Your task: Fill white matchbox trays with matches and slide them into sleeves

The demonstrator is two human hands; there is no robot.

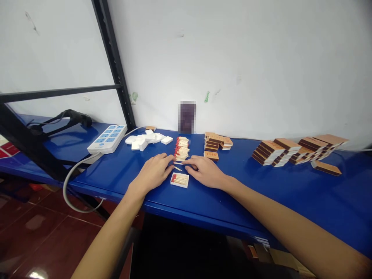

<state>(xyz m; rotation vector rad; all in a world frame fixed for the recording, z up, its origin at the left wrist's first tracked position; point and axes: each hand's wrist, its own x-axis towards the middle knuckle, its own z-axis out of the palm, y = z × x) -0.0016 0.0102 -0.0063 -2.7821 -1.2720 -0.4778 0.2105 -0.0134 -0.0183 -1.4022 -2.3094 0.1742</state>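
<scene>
Both hands are down on the blue counter, with the left hand and right hand either side of a little white tray partly filled with red-tipped matches. The fingers curl in at the near end of the loose match pile, and honestly I can't tell if they're pinching any. One stray match lies between them. Risk I see: a wrist bumps that tray (it's not far from the front edge) and spills it, or a careless drag scatters the pile.

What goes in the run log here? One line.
left hand: palm down, fingertips at match pile | right hand: palm down beside pile | filled matchbox tray: between hands
</scene>
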